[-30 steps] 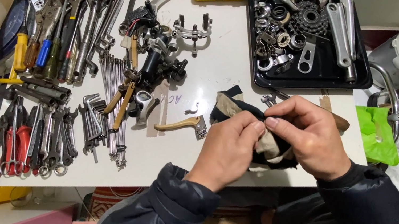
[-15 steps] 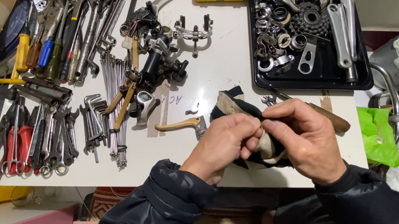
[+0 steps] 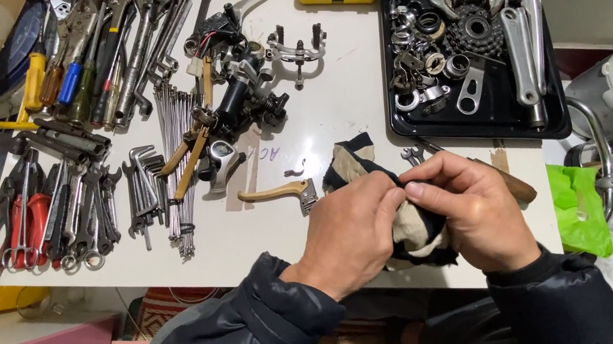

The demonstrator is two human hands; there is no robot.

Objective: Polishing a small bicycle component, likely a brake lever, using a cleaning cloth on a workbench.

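Both my hands meet over the near edge of a white table. My left hand and my right hand pinch a dark and cream rag between them, fingertips touching at the middle. The rag's far end lies on the table. Whatever small part may be wrapped inside the rag is hidden. A wooden-handled tool pokes out from behind my right hand.
A black tray of bicycle parts sits at the back right. Wrenches, pliers, screwdrivers, spokes and brake parts cover the left half. A brown brake lever lies near my left hand. A green bag hangs at right.
My fingers have shifted slightly on the rag, working it between both hands. Nothing else on the table has moved.
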